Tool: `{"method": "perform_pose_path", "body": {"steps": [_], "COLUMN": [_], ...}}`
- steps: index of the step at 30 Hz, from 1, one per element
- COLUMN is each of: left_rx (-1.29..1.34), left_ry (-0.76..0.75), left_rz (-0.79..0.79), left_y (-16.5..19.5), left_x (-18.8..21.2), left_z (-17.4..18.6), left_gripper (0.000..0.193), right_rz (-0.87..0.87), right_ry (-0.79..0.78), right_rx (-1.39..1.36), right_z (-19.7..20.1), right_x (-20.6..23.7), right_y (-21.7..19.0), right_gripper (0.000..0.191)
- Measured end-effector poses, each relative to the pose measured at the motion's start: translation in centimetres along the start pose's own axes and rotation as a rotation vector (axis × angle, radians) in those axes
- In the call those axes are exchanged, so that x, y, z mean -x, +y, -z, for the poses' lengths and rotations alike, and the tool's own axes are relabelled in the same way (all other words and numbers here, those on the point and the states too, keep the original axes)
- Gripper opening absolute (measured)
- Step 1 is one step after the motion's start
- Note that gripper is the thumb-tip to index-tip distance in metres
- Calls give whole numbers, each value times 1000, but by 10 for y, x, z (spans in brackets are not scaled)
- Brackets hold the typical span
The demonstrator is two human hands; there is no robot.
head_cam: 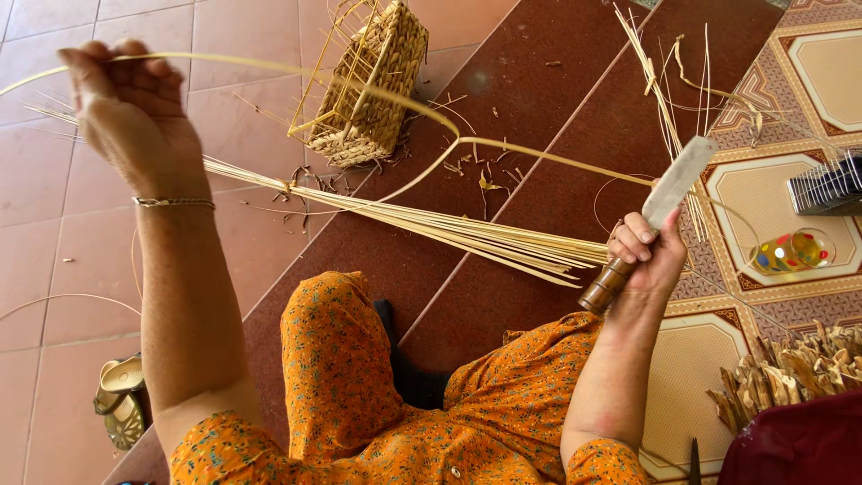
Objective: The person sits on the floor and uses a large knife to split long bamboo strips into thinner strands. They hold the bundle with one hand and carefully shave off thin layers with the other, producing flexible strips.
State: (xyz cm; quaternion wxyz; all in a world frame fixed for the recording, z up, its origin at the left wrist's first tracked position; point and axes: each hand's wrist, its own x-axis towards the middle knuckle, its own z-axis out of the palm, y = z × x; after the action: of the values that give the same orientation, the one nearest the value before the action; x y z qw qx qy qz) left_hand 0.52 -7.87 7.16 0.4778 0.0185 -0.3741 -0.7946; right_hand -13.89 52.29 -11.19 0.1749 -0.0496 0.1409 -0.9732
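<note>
My left hand is raised at the upper left, closed around a long pale bamboo strip that arcs rightwards to the knife. My right hand grips the brown wooden handle of a broad-bladed knife, blade pointing up and right. A bundle of thin bamboo strips lies across my lap, running from under my left wrist to just left of my right hand. A bracelet circles my left wrist. My orange patterned clothing fills the bottom of the view.
A half-woven basket on a wire frame lies on the tiled floor ahead. Loose strips lie at upper right, a glass with coloured dots and a wire rack at right, dried leaves lower right, sandals lower left.
</note>
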Motion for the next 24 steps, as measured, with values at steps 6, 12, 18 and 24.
{"method": "perform_pose_path", "body": {"steps": [6, 12, 18, 24], "left_rx": [2, 46, 44, -539], "left_ry": [-203, -456, -640, -891], "left_rz": [150, 210, 185, 73], "left_y": [-37, -57, -54, -99], "left_x": [64, 121, 140, 165], "left_z": [-92, -173, -203, -202], "left_gripper": [33, 36, 36, 56], "right_rz": [74, -156, -190, -230], "right_ry": [-159, -93, -4, 1], "right_rx": [324, 505, 546, 542], "right_z": [-42, -79, -82, -87], "right_x": [1, 6, 7, 3], "right_y": [47, 128, 152, 170], "right_gripper": [65, 63, 49, 29]}}
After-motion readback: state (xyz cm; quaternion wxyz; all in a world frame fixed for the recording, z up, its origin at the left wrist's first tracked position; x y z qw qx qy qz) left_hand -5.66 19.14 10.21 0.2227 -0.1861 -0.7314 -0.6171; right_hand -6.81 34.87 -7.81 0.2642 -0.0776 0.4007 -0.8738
